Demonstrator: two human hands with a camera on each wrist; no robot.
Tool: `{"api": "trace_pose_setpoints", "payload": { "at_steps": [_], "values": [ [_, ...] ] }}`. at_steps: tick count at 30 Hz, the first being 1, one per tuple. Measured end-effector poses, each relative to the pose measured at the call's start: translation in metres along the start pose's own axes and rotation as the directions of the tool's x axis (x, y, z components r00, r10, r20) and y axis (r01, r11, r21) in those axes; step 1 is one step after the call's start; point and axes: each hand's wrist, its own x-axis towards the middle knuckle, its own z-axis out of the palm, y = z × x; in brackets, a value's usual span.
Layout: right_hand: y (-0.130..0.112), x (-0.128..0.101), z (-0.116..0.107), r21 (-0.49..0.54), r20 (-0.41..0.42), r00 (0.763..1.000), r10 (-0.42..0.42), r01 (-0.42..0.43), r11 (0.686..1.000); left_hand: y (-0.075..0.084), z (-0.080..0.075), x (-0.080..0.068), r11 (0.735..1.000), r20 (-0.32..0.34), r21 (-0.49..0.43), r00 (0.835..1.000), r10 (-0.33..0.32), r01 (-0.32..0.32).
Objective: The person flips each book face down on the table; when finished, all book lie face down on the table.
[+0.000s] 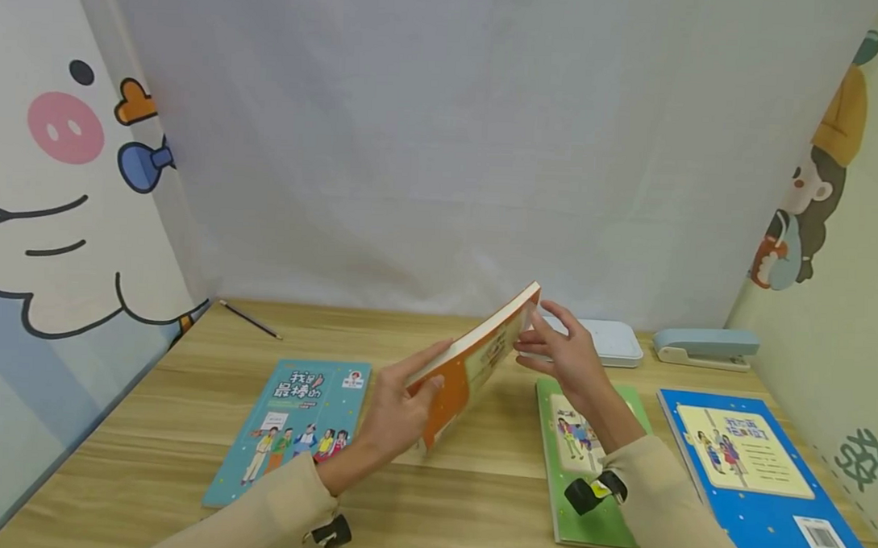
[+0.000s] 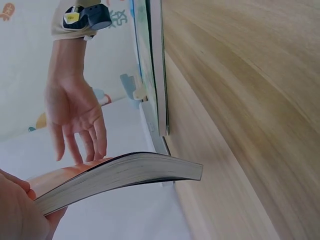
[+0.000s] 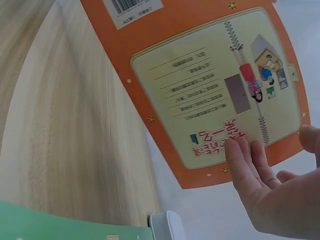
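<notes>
Left hand: the left hand (image 1: 398,410) grips the lower end of the orange paperback book (image 1: 472,364), thumb curled over the page edge, fingers behind the cover
Right hand: the right hand (image 1: 563,351) has its fingers straight and slightly spread, fingertips (image 3: 240,150) pressing on the orange cover near the upper end; it pinches nothing
Orange book: tilted in the air above the middle of the light wooden worktop (image 1: 150,425), its lower corner close to the wood; whether it touches I cannot tell
Back cover: the right wrist view shows a cream panel with lines of small print, a zip drawing, small figures, red Chinese characters too blurred to read, and a white barcode label (image 3: 131,7) at one corner
Teal book: a flat teal picture book (image 1: 288,426) left of the hands, title reading 我是最棒的, cartoon children below
Green book: a green book (image 1: 584,473) lies under the right forearm
Blue book: a blue book (image 1: 758,479) at the right, cream title panel, barcode at its near corner, writing illegible
Back edge: a white rounded box (image 1: 611,344), a pale blue stapler (image 1: 705,346), a dark pencil (image 1: 250,319)
</notes>
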Motion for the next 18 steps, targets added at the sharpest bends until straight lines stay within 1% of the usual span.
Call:
{"api": "trace_pose_setpoints", "payload": {
  "at_steps": [5,7,12,18],
  "values": [
    [0.004,0.0,-0.003,0.015,0.016,0.999,-0.031,0.03,0.999,0.004,-0.003,0.002,1.0,-0.023,0.012,1.0,0.015,-0.015],
    [0.006,0.0,-0.004,0.013,0.02,0.999,-0.038,0.038,0.999,0.006,-0.004,0.003,1.0,-0.031,-0.001,0.999,0.017,-0.017],
    [0.009,0.0,-0.006,0.018,0.015,0.999,-0.037,0.037,0.999,0.016,-0.006,0.005,0.997,-0.04,-0.074,0.999,0.017,-0.019],
    [0.011,0.0,-0.008,0.022,0.009,0.999,-0.032,0.031,0.999,0.024,-0.008,0.006,0.993,-0.053,-0.114,0.999,0.012,-0.018]
  ]
}}
